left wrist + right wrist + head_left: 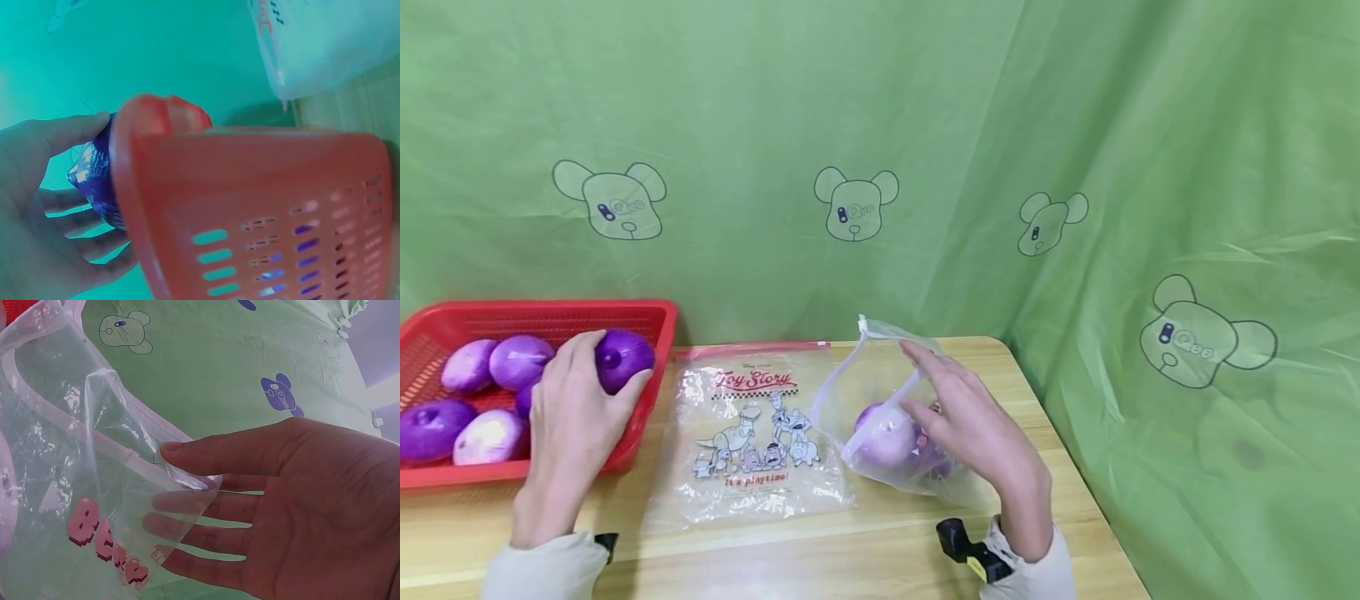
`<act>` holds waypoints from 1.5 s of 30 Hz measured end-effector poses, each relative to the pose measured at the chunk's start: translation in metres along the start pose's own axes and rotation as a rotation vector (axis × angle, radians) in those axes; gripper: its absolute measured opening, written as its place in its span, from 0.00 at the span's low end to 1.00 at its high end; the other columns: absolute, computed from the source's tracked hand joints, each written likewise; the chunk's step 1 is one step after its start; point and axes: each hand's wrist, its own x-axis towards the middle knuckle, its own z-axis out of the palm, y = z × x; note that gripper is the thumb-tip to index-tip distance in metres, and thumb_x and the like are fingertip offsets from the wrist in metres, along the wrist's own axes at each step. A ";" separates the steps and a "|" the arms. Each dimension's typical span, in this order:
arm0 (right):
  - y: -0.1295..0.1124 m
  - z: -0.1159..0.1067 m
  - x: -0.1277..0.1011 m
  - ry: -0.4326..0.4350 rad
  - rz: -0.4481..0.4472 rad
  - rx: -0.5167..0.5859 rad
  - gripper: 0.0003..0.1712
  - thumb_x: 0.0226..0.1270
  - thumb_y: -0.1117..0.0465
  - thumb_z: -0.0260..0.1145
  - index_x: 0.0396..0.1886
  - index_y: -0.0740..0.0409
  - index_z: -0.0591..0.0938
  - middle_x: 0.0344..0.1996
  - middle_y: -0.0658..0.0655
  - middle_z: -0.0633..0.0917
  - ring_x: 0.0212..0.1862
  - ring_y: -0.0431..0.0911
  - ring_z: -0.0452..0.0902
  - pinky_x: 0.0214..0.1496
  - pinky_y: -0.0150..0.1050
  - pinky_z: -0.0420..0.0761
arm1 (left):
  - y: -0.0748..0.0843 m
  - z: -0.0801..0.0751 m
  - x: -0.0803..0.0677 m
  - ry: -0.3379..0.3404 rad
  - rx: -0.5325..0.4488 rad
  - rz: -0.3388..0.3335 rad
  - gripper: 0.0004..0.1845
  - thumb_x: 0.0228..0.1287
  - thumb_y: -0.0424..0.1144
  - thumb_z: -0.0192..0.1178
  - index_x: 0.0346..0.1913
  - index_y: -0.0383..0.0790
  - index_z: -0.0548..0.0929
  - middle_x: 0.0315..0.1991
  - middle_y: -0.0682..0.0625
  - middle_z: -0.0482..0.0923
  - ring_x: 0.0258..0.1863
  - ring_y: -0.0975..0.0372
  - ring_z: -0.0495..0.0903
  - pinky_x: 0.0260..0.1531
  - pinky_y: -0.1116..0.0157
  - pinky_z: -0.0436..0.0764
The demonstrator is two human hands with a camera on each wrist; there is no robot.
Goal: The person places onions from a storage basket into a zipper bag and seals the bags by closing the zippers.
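In the head view, my left hand (576, 400) reaches over the red basket (587, 306) and grips a deep purple onion (625, 354) between thumb and fingers. The left wrist view shows the basket's wall partly hiding this onion and the fingertips. My right hand (973, 417) holds the edge of a clear zip bag (891, 367), whose mouth gapes to the left. The right wrist view has the thumb on the near side of the plastic and the fingers behind it. Inside that bag, low down, lies a purple onion (883, 442).
Several more purple onions (433, 429) lie in the basket. Between basket and held bag, a clear printed bag (760, 417) with a red zip lies flat on the wooden table (737, 558). A green curtain (760, 100) hangs behind and to the right.
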 end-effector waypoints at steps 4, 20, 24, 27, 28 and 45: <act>0.000 0.000 0.000 0.000 0.002 -0.002 0.40 0.67 0.63 0.69 0.76 0.60 0.63 0.72 0.61 0.67 0.32 0.36 0.78 0.63 0.48 0.76 | 0.007 0.000 0.000 0.007 -0.018 0.032 0.36 0.56 0.37 0.74 0.65 0.28 0.72 0.63 0.30 0.71 0.57 0.32 0.70 0.55 0.33 0.66; -0.002 -0.001 0.000 -0.010 0.013 -0.006 0.41 0.66 0.62 0.69 0.76 0.60 0.62 0.72 0.61 0.67 0.28 0.35 0.76 0.56 0.46 0.79 | 0.040 -0.002 -0.008 0.030 -0.085 0.133 0.39 0.51 0.36 0.77 0.67 0.30 0.72 0.64 0.32 0.72 0.58 0.36 0.67 0.54 0.34 0.65; -0.003 -0.001 0.000 -0.003 0.011 -0.012 0.41 0.66 0.62 0.69 0.76 0.60 0.62 0.72 0.61 0.67 0.35 0.39 0.80 0.59 0.48 0.79 | 0.049 -0.004 -0.011 0.026 -0.109 0.152 0.40 0.51 0.36 0.77 0.67 0.31 0.72 0.65 0.32 0.72 0.59 0.37 0.68 0.56 0.34 0.65; -0.004 -0.001 0.000 -0.002 0.009 -0.007 0.42 0.66 0.62 0.70 0.76 0.60 0.62 0.72 0.61 0.67 0.37 0.40 0.81 0.59 0.47 0.80 | 0.054 -0.004 -0.012 0.021 -0.122 0.164 0.40 0.50 0.36 0.77 0.67 0.33 0.73 0.65 0.33 0.72 0.60 0.38 0.68 0.58 0.34 0.65; -0.004 -0.001 0.000 -0.004 0.009 -0.005 0.42 0.66 0.62 0.70 0.76 0.60 0.62 0.72 0.61 0.67 0.37 0.39 0.81 0.58 0.46 0.80 | 0.056 -0.004 -0.013 0.018 -0.126 0.168 0.40 0.50 0.36 0.78 0.67 0.33 0.73 0.65 0.34 0.72 0.60 0.38 0.68 0.58 0.34 0.65; -0.011 0.002 -0.001 -0.021 -0.010 -0.027 0.42 0.66 0.60 0.70 0.76 0.59 0.62 0.71 0.62 0.68 0.33 0.37 0.78 0.58 0.46 0.80 | 0.088 -0.001 -0.026 -0.022 -0.174 0.264 0.39 0.49 0.35 0.78 0.65 0.32 0.74 0.66 0.36 0.71 0.63 0.41 0.72 0.55 0.40 0.76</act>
